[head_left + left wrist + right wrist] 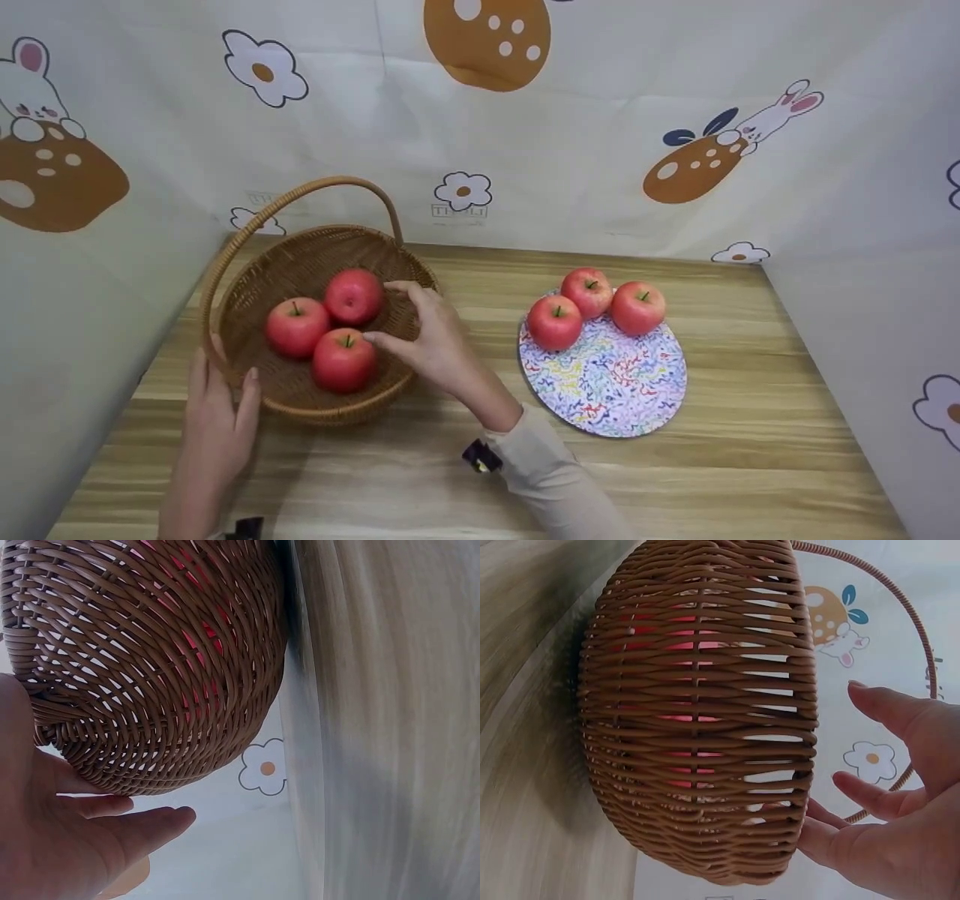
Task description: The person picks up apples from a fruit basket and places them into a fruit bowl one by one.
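A wicker basket (pixel 322 412) with an arched handle stands at the left of the table, holding three red apples (pixel 297 328). My left hand (pixel 217 420) grips its near-left rim beside the handle's foot, thumb at the rim and fingers along the outside; the left wrist view shows some fingers straight against the weave. Over the basket's right rim reaches my right hand (pixel 435 345), thumb and index finger spread. Its thumb tip is at the front apple (pixel 345 361), the index tip beside the back apple (pixel 354 297). Whether they touch, I cannot tell. The right wrist view shows nothing between its fingers.
A round plate (pixel 615 397) with a multicoloured squiggle pattern lies to the right, three red apples (pixel 638 308) grouped at its far edge. Behind the wood-grain table (pixel 735 450) hangs a pale printed cloth (pixel 585 150), which also covers both sides.
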A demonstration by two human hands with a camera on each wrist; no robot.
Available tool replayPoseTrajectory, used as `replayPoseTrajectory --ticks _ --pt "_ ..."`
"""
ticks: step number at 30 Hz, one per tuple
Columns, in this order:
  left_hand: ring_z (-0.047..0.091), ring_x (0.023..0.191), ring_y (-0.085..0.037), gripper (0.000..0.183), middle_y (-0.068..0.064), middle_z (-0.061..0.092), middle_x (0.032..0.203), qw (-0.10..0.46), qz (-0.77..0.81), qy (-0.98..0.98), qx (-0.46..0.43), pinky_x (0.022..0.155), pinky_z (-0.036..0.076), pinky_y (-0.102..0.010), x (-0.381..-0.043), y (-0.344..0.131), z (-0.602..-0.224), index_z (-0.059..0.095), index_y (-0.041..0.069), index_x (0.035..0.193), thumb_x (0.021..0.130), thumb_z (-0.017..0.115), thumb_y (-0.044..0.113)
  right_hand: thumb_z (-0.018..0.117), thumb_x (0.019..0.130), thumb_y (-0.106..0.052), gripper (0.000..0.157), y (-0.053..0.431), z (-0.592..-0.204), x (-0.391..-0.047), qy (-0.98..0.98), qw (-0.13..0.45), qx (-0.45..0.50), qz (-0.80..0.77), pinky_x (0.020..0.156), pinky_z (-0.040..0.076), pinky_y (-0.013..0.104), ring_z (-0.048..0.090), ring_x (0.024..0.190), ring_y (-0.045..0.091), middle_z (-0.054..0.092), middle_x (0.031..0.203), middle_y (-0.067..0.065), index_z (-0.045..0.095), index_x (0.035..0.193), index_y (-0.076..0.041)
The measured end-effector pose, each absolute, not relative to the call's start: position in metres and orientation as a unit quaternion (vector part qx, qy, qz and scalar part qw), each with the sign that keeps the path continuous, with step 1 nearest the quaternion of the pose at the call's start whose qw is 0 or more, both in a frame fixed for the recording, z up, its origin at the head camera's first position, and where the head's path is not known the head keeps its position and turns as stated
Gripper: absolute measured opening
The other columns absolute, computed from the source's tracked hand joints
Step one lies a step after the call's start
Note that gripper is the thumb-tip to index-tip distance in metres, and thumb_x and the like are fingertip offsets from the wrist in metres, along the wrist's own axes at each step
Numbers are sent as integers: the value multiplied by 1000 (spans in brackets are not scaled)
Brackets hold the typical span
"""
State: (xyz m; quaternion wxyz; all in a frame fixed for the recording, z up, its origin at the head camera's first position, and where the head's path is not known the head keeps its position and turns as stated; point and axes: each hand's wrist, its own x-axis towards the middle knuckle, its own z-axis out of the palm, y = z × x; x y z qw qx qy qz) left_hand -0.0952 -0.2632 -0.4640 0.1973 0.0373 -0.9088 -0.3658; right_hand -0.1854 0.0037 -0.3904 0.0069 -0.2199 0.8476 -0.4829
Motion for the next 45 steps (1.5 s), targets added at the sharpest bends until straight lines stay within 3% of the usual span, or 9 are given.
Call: replayPoseTrajectory --ticks 7,15,19,27,36,45 --pt "25 152 -54 66 -31 21 166 212 -376 -902 21 118 27 -75 -97 -262 -465 20 -10 163 110 48 15 88 89 -30 64 -4 -393 -187 846 50 -215 -485 97 53 30 60 114 22 66 133 10 60 142 -8" --pt "24 152 -52 66 -30 21 166 208 -377 -902 21 119 27 -74 -97 -262 -466 20 -10 164 110 48 15 87 89 -32 71 -15 -394 -194 857 87 -221 -458 118 44 39 53 140 33 62 146 15 57 145 -1" --pt "22 153 -54 66 -31 18 168 202 -375 -904 25 119 24 -75 -96 -262 -466 17 -10 164 110 47 15 88 88 -33 74 -19 -394 -197 859 105 -218 -450 114 47 38 56 136 33 62 145 16 56 146 -1" --pt "24 152 -54 66 -32 19 167 204 -370 -906 30 118 26 -75 -95 -263 -466 18 -10 164 110 47 15 91 85 -30 73 -27 -396 -202 852 142 -215 -457 93 52 26 63 116 30 68 129 18 57 144 -1" --pt "24 152 -54 66 -32 19 167 206 -367 -907 23 118 28 -74 -94 -262 -465 19 -10 164 110 47 16 93 81 -29 76 -30 -401 -210 855 177 -199 -445 106 50 28 61 127 22 68 135 14 59 144 -4" --pt "28 150 -54 65 -30 22 165 201 -358 -911 31 111 35 -77 -94 -259 -461 22 -9 163 110 47 17 93 81 -17 64 -31 -412 -218 838 212 -200 -461 100 49 26 59 113 17 67 126 10 63 135 -3"
